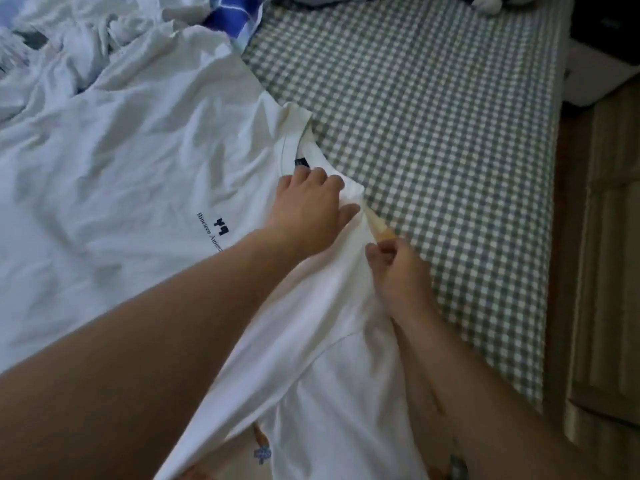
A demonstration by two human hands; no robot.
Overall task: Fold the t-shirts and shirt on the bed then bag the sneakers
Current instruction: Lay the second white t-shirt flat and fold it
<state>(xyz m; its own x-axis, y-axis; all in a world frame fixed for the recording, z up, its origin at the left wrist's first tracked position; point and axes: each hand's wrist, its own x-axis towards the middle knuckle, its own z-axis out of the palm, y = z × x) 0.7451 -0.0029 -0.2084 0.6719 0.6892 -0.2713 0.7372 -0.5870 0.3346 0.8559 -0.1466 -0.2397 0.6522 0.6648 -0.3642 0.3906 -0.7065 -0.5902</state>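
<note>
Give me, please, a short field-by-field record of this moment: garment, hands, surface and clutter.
garment: white t-shirt spread on the bed, dark chest print facing up
left hand: rests on the shirt beside the collar
right hand: pinches the shirt's shoulder edge
surface: green checked sheet
clutter: crumpled white clothes at the far left

Matt white cotton-like t-shirt (138,161) lies creased on woven checked bedsheet (433,133).
</note>
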